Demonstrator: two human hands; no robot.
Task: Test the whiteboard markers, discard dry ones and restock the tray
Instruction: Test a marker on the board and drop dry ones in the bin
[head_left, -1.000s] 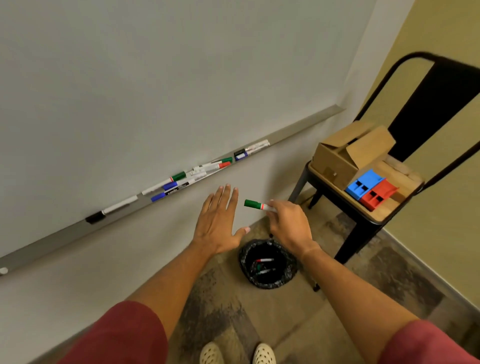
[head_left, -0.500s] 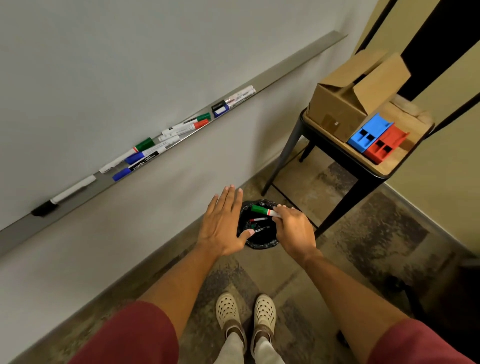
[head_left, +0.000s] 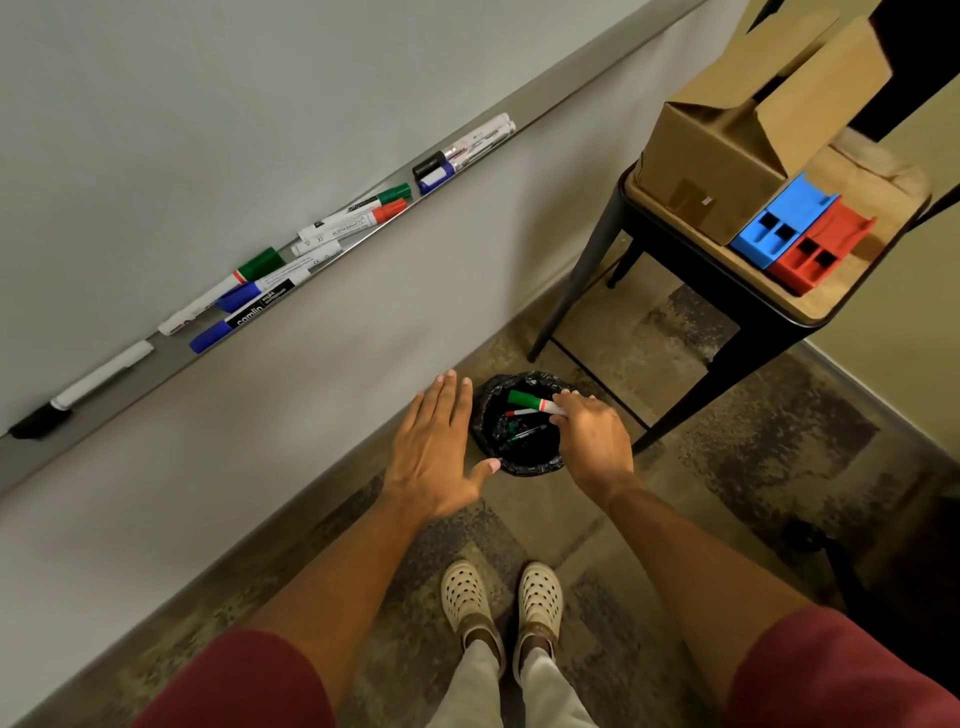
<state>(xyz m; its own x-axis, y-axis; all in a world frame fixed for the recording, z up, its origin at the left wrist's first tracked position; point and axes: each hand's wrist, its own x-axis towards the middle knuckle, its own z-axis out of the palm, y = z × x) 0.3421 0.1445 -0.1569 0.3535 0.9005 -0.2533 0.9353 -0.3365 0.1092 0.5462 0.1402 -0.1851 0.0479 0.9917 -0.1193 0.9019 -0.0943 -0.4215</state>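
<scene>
Right hand (head_left: 592, 441) pinches a green marker (head_left: 530, 401) over the bin (head_left: 524, 467); left hand (head_left: 434, 457) hovers flat, fingers straight.

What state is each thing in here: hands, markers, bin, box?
Right hand: pinching the green marker, held over the bin.
Left hand: open, fingers straight, holding nothing.
Green marker: capped, not yet dropped.
Bin: lined with a black bag, open, a few markers inside.
Tray markers: capped, lying along the tray.
Box: flaps open, on the chair.
</scene>
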